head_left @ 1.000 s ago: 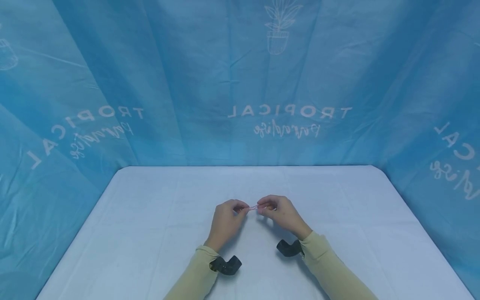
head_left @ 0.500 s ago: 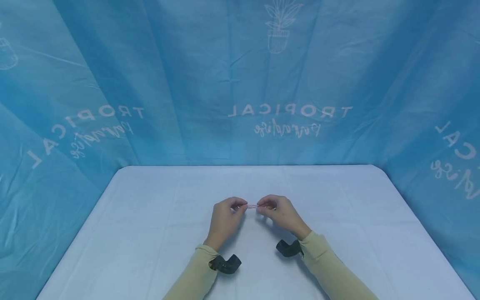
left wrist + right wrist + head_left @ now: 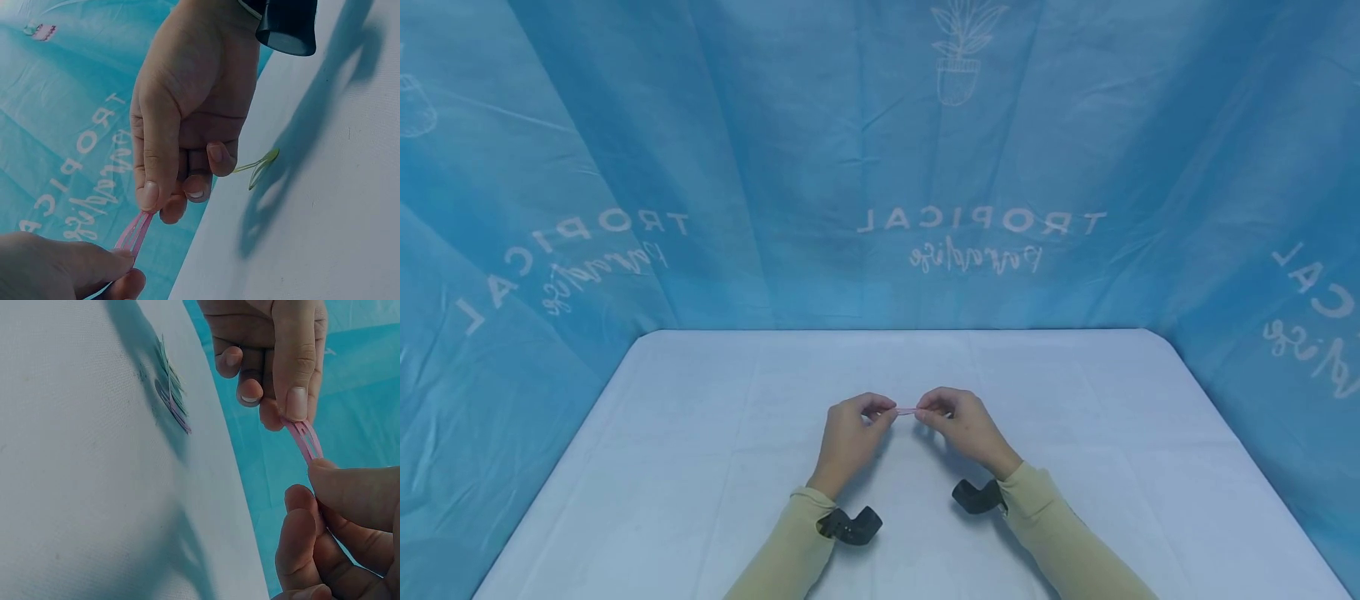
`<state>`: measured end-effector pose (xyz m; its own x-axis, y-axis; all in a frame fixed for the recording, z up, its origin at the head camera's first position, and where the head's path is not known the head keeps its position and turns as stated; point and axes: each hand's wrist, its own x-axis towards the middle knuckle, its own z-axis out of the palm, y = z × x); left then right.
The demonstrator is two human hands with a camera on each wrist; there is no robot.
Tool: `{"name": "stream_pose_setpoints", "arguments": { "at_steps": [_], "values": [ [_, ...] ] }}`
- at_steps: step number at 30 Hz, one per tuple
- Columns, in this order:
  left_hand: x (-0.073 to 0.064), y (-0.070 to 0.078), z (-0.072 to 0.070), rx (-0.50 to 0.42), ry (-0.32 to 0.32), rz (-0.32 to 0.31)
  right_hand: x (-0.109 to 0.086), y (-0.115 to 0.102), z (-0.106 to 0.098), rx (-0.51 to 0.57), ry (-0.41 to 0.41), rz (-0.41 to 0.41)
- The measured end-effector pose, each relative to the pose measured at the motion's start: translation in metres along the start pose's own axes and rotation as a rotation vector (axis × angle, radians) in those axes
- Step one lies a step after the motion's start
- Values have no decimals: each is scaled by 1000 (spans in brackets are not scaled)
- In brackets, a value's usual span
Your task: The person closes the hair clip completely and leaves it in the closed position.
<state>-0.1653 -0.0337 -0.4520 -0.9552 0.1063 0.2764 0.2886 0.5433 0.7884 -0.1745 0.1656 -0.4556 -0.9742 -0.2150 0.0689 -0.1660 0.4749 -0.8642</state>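
A pink snap hair clip (image 3: 906, 411) is stretched between my two hands above the white tabletop. My left hand (image 3: 852, 437) pinches one end with thumb and fingertips. At the other end, my right hand (image 3: 962, 427) pinches it the same way. Narrow slots run along the clip (image 3: 305, 440) in the right wrist view. Below my right hand's fingers, the left wrist view shows a yellow-green hair clip (image 3: 262, 165) with its arms spread. Several teal and purple clips (image 3: 172, 400) lie in shadow on the table under my left hand, hidden from the head view.
A white cloth covers the table (image 3: 700, 433). Blue printed curtains (image 3: 880, 167) hang behind it and at both sides. A black curved camera mount (image 3: 850, 527) sits on the left wrist and another mount (image 3: 977, 497) on the right.
My left hand has shifted slightly up toward the far side. The pink clip lies more level, and its strands look closer together than a second ago. My right hand is nearly still.
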Motion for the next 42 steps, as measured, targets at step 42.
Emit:
{"name": "stream_pose_setpoints", "arguments": {
  "at_steps": [42],
  "values": [
    [-1,-1,1,30,52,27,-2,2,9,-25,55,-12]
  ]
}}
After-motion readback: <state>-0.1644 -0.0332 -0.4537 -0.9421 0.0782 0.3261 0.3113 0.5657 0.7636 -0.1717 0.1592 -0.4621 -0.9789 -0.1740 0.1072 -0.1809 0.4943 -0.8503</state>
